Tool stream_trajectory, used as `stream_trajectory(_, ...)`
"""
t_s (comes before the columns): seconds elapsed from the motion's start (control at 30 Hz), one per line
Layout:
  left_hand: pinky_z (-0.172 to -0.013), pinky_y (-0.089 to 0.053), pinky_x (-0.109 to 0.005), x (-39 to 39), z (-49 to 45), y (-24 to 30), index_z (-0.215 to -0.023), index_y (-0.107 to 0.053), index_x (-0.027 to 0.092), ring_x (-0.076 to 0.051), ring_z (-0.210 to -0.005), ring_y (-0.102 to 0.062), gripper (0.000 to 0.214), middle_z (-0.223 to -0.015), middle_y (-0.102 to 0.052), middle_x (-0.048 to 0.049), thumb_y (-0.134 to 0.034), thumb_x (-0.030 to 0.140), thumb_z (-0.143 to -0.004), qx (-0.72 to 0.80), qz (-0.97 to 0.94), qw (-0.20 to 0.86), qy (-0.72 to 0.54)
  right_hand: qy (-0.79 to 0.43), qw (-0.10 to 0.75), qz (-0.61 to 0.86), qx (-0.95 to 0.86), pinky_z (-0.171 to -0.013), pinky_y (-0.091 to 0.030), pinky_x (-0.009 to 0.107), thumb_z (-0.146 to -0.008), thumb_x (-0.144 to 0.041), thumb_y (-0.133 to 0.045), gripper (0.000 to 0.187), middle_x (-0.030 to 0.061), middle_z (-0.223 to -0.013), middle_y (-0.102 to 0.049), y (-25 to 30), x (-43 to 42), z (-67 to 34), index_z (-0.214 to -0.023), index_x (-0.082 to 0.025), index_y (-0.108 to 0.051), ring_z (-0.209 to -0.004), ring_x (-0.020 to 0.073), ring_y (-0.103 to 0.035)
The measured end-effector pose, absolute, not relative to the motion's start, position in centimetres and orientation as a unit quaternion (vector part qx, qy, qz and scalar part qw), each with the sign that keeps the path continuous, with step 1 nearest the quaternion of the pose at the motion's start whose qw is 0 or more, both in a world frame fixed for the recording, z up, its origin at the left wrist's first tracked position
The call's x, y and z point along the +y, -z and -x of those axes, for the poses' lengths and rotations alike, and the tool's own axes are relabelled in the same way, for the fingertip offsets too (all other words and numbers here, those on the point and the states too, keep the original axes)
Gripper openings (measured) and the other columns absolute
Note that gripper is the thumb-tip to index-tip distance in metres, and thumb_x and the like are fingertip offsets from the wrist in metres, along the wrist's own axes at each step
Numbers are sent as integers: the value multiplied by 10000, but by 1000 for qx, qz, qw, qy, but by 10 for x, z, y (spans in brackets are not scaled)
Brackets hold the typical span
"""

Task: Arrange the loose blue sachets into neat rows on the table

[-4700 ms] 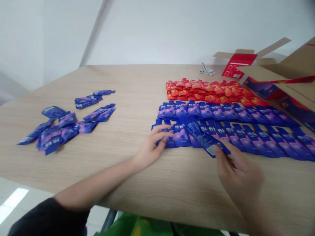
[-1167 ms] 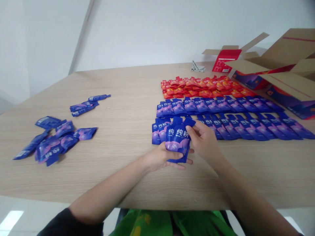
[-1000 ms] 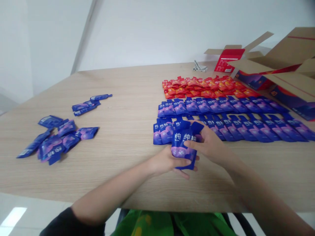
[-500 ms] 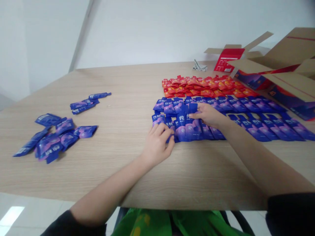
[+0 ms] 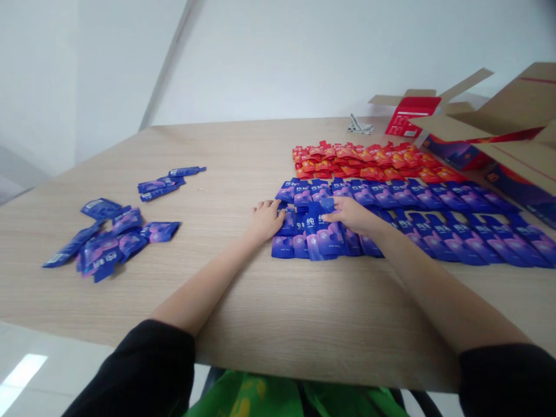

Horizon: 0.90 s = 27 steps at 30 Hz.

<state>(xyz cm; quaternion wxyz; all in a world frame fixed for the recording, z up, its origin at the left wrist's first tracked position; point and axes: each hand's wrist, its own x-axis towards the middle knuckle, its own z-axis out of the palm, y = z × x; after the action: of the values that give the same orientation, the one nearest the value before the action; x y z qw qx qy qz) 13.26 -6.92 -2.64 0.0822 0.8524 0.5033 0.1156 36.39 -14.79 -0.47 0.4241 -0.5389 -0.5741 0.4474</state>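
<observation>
- Shiny blue-and-purple foil pouches [image 5: 324,240] lay in rows on the pale wooden desk [image 5: 304,324], right in front of the person, with their narrow tops pointing away.
- The pouches lay close and leaned over each other, so the rows fit on the desk and each front could be seen.
- The left hand [image 5: 266,221] was open, with its fingers lying on the near end of the front row. It gripped nothing and seemed to stop those pouches from sliding.
- The right hand [image 5: 353,215] was open too, with its fingers stretched over the top of a pouch in the front row. It seemed to press the pouch, not grip it, maybe to push it into line.
- Behind the blue rows lay a band of red-and-orange foil pouches [image 5: 360,162], likely kept apart so the colours did not mix.
- Far to the left, loose blue pouches [image 5: 104,243] lay in a messy heap, and a few more blue pouches [image 5: 167,182] lay behind them, not yet in rows.
- A brown cardboard box [image 5: 512,116] stood open at the far right corner of the desk.
</observation>
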Motion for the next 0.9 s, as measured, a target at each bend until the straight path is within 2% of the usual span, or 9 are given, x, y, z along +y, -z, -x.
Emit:
stream_trajectory(0.1, -1005, -350, -534, -68, -132, 34, -1351, -524, 202, -309, -1273, -438, 446, -1396, -539, -114, -376, 364, -963, 483, -864, 79, -122, -400, 424, 557, -592, -823, -553, 414, -659, -291, -754, 324, 74, -887, -689, 13, -146, -362, -926, -141, -648, -838, 225, -662)
stream_trajectory(0.23, -993, -342, -531, -74, -130, 36, -1330, -552, 203, -304, -1246, -458, 444, -1388, -557, -104, -383, 386, -962, 470, -869, 78, -132, -305, 434, 587, -611, -950, -505, 444, -686, -170, -701, 554, 117, -1131, -647, 24, -145, -356, -1220, -156, -556, -1056, 245, -622)
stream_trajectory(0.33, -972, -353, -520, -79, -129, 34, -1302, -586, 218, -300, -1234, -465, 432, -1390, -559, -89, -376, 394, -968, 463, -873, 80, -130, -233, 441, 601, -625, -1064, -413, 487, -739, -157, -630, 580, 141, -1249, -573, 28, -150, -350, -1303, -163, -497, -1188, 261, -544)
stream_trajectory(0.4, -964, -357, -513, -82, -128, 32, -1301, -594, 242, -296, -1231, -465, 425, -1390, -560, -76, -371, 393, -972, 456, -877, 82, -124, -174, 437, 602, -645, -1129, -330, 498, -789, -187, -585, 523, 156, -1333, -499, 28, -160, -347, -1305, -164, -506, -1284, 277, -455)
stream_trajectory(0.5, -974, -350, -512, -89, -127, 31, -1321, -582, 269, -294, -1240, -459, 432, -1393, -555, -71, -344, 399, -985, 448, -883, 78, -114, -60, 360, 582, -727, -1152, -284, 506, -870, -288, -543, 428, 173, -1415, -414, 29, -185, -340, -1277, -154, -557, -1363, 306, -353)
stream_trajectory(0.67, -989, -351, -535, -103, -124, 29, -1412, -489, 263, -304, -1275, -432, 493, -1445, -494, -83, -282, 442, -1003, 435, -892, 80, -97, 0, 192, 608, -770, -1125, -295, 562, -964, -414, -424, 519, 177, -1549, -259, 47, -222, -322, -1413, -158, -466, -1433, 356, -220)
stream_trajectory(0.73, -1005, -345, -546, -109, -121, 28, -1446, -440, 276, -303, -1317, -394, 510, -1496, -435, -79, -250, 457, -1010, 424, -896, 97, -86, 14, 171, 632, -756, -1135, -275, 562, -980, -426, -384, 542, 171, -1565, -234, 52, -226, -315, -1446, -151, -427, -1443, 356, -190)
stream_trajectory(0.8, -1033, -322, -558, -115, -116, 29, -1474, -394, 295, -308, -1360, -347, 519, -1543, -367, -71, -262, 476, -1006, 406, -905, 103, -78, 40, 161, 644, -747, -1143, -239, 584, -958, -470, -428, 616, 167, -1584, -180, 52, -227, -310, -1471, -132, -387, -1448, 377, -154)
stream_trajectory(0.9, -1064, -288, -578, -120, -109, 30, -1499, -349, 295, -343, -1393, -293, 618, -1577, -302, -81, -401, 566, -946, 377, -919, 91, -75, 57, 146, 624, -766, -1154, -195, 600, -901, -516, -514, 735, 150, -1594, -149, 48, -225, -306, -1496, -121, -337, -1443, 387, -161)
